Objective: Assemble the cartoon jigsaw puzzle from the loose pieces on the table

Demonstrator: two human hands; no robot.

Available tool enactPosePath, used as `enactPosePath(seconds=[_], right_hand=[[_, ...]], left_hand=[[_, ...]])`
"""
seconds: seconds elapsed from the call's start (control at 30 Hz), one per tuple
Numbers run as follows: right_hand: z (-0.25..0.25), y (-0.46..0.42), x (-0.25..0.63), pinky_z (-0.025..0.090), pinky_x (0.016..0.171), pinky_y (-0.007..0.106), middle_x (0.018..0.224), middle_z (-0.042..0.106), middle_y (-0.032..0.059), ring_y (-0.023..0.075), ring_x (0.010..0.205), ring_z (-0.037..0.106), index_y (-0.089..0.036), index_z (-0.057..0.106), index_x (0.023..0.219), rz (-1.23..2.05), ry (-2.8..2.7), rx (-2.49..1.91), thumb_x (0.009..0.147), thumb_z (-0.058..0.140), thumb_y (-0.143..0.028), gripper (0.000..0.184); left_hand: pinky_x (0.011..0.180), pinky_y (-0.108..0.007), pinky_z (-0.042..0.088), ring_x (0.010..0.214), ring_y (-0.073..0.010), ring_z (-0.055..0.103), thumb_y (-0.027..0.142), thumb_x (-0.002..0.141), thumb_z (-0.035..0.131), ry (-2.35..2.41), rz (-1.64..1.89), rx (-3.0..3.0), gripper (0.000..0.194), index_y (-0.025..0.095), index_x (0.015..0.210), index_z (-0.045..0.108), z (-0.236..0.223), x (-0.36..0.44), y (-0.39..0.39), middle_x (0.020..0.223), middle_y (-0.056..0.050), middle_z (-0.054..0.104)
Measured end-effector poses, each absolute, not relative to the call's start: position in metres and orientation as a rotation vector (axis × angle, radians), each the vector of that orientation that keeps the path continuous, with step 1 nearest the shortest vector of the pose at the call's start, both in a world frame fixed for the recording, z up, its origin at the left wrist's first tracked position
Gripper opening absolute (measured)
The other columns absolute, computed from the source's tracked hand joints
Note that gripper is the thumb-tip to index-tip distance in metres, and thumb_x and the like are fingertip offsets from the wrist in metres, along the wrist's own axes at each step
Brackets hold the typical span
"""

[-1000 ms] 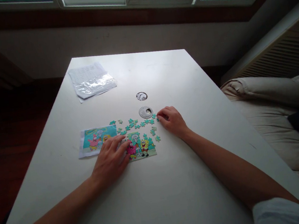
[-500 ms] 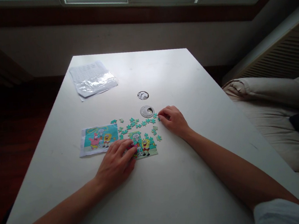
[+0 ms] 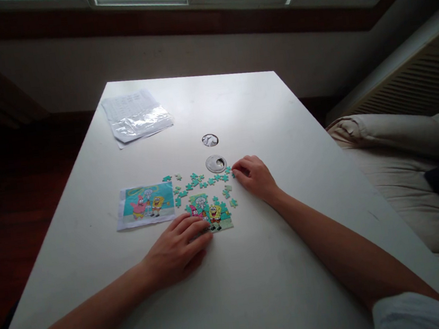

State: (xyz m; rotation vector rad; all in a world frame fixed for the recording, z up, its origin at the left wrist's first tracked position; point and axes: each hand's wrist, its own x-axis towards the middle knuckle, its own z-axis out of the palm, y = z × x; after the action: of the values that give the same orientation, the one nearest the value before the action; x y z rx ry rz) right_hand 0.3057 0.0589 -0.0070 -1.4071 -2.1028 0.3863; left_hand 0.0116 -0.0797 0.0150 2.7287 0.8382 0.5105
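Observation:
A partly joined jigsaw puzzle [image 3: 215, 215] with cartoon figures lies on the table. Over its lower left corner rests my left hand [image 3: 179, 244], open, its fingers stretched out and hiding part of the picture. Loose teal puzzle pieces [image 3: 203, 185] are scattered behind and to the right of the joined part. My right hand [image 3: 255, 179] rests at the right end of these pieces, thumb and forefinger pinched together at a small teal puzzle piece [image 3: 233, 174], mostly hidden by the fingertips. Left of the puzzle is a picture sheet [image 3: 146, 205] showing the same figures.
Papers with a clear plastic sleeve [image 3: 137, 116] lie at the back left of the white table [image 3: 258, 288]. A round grey cap [image 3: 215, 163] and a round hole [image 3: 210, 140] are in the tabletop's middle. A beige couch [image 3: 389, 181] stands at the right.
My left hand has slid right and nearer to me across the puzzle, uncovering the picture sheet and the puzzle's upper left. My right hand has stayed in nearly the same place, still pinched.

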Motion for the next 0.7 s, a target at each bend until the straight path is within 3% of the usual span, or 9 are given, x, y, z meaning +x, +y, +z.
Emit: enactPosePath(seconds=[0.2, 0.33, 0.7], right_hand=[[-0.0103, 0.0597, 0.3073, 0.044, 0.083, 0.04, 0.085, 0.065, 0.0053, 0.0244, 0.089, 0.055, -0.024, 0.069, 0.088, 0.378, -2.106, -1.414, 0.091, 0.06, -0.025, 0.01], [-0.0102, 0.0595, 0.3074, 0.044, 0.082, 0.04, 0.085, 0.065, 0.0051, 0.0242, 0.088, 0.055, -0.024, 0.069, 0.088, 0.378, -2.11, -1.407, 0.091, 0.06, -0.026, 0.01], [-0.0089, 0.0591, 0.3067, 0.044, 0.083, 0.041, 0.086, 0.065, 0.0059, 0.025, 0.089, 0.055, -0.024, 0.069, 0.088, 0.393, -2.111, -1.418, 0.092, 0.058, -0.028, 0.012]], left_hand=[[0.116, -0.049, 0.038, 0.128, -0.0256, 0.054, 0.02, 0.096, 0.055, 0.818, 0.497, 2.715, 0.032, 0.02, 0.127, 0.059, 0.0156, 0.0111, -0.08, 0.136, -0.01, 0.062], [0.119, -0.053, 0.034, 0.128, -0.0262, 0.053, 0.022, 0.098, 0.054, 1.114, 0.564, 2.664, 0.03, 0.022, 0.127, 0.06, 0.0154, 0.0085, -0.0772, 0.134, -0.01, 0.062], [0.102, -0.051, 0.046, 0.121, -0.0308, 0.055, 0.028, 0.098, 0.056, 1.572, 0.54, 2.577, 0.031, 0.021, 0.128, 0.059, 0.0126, 0.0047, -0.0757, 0.133, -0.01, 0.061]])
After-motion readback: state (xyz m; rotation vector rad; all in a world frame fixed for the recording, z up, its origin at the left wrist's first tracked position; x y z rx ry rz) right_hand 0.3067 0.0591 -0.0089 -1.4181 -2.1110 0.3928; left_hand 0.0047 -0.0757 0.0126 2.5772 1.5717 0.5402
